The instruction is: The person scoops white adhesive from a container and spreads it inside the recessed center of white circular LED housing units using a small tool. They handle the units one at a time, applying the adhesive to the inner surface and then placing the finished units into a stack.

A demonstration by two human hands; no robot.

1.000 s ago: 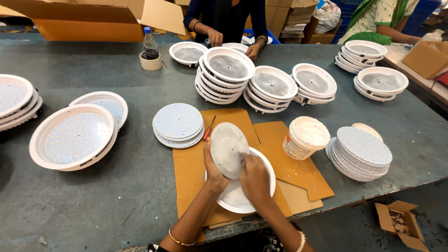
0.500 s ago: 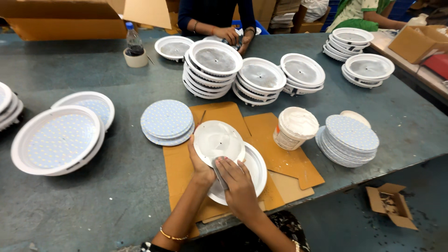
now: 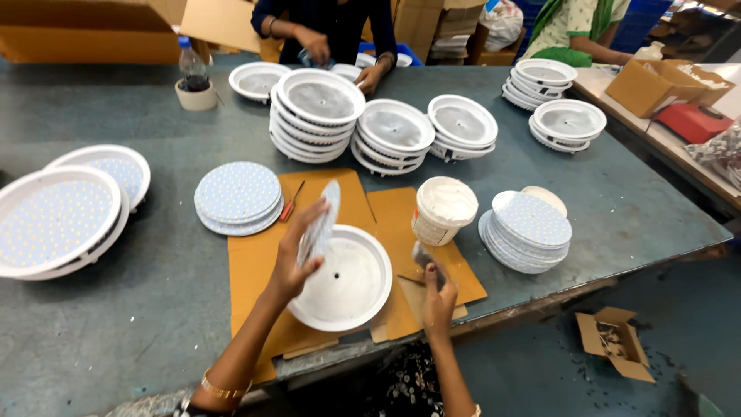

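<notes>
At the far left of the grey worktop (image 3: 116, 340) lie two large white round housings (image 3: 58, 220) faced with dotted panels. Next comes a low stack of dotted round boards (image 3: 238, 197), with a small red-handled tool (image 3: 292, 202) beside it on the brown cardboard sheets (image 3: 258, 266). The left hand (image 3: 297, 259) grips one round board (image 3: 323, 220), tilted nearly on edge, just above the white round dish (image 3: 343, 282) that rests on the cardboard. The right hand (image 3: 438, 289) is closed around a small grey applicator (image 3: 423, 255), just beside the dish's right rim. Behind it stands a white tub of paste (image 3: 444, 210), then another stack of dotted boards (image 3: 529, 228). Further back sit stacks of white housings (image 3: 390, 127), where another person's hands (image 3: 370, 77) work.
</notes>
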